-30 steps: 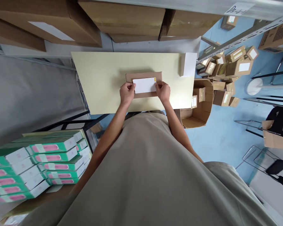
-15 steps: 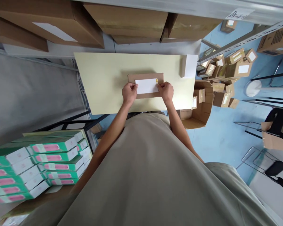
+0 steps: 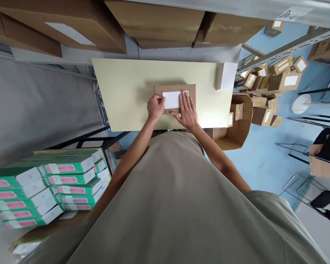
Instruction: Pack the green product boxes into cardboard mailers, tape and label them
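A brown cardboard box (image 3: 175,88) lies on the pale yellow tabletop (image 3: 126,91) in front of me. On its upper face is a white label (image 3: 171,100) with a small yellow mark at the upper right corner. My left hand (image 3: 155,108) pinches the label's left edge, its fingers curled at the box's left side. Flat across the label's right part lies my right hand (image 3: 189,113), fingers stretched out and thumb spread, hiding that end of it.
A white block-shaped stack (image 3: 227,76) stands at the table's right end. Beside it on the floor is an open carton (image 3: 243,121) holding small boxes. Large cartons (image 3: 159,24) fill the shelf behind the table. Green-and-white boxes (image 3: 68,179) are stacked at lower left.
My right hand has let go of the label's right edge and now lies flat on it. The left hand keeps its pinch. The whole view has shifted slightly.
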The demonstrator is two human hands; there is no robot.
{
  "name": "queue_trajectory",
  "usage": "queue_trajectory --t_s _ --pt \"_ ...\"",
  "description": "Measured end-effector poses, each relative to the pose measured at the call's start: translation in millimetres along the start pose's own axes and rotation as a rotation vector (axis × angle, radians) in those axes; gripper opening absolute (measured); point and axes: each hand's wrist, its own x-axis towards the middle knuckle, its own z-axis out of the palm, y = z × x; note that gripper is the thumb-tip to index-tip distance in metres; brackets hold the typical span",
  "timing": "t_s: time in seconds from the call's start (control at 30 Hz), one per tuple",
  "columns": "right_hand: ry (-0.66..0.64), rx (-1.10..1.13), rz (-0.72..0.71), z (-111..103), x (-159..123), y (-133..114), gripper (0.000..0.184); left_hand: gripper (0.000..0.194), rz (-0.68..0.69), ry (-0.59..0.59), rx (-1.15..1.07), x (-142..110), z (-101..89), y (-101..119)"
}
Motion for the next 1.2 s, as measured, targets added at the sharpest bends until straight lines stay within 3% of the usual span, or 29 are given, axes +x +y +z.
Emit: queue_trajectory --t_s 0.27,0.37,0.57,0.83,1.0,1.2 --pt "-0.106 -0.005 -0.165 21 16 -33 0.104 0.016 0.027 0.035 0.030 -1 3.5 -2" --pt "-0.071 0.014 -0.150 15 10 -17 0.100 0.016 0.032 0.039 0.029 -1 5.5 -3" --pt "0.039 0.060 0.025 -3 -5 15 0.100 0.016 0.045 0.058 0.021 1 11.0 -7" --pt "-0.072 0.039 -0.173 26 16 -30 0.099 0.021 0.075 0.085 -0.036 6 9.1 -16" --pt "-0.080 0.011 -0.187 20 19 -24 0.094 0.034 0.060 0.090 -0.162 18 4.8 -28" --pt "0.008 -0.013 -0.113 27 43 -33 0.091 0.027 0.007 0.002 -0.321 31 5.6 -39"
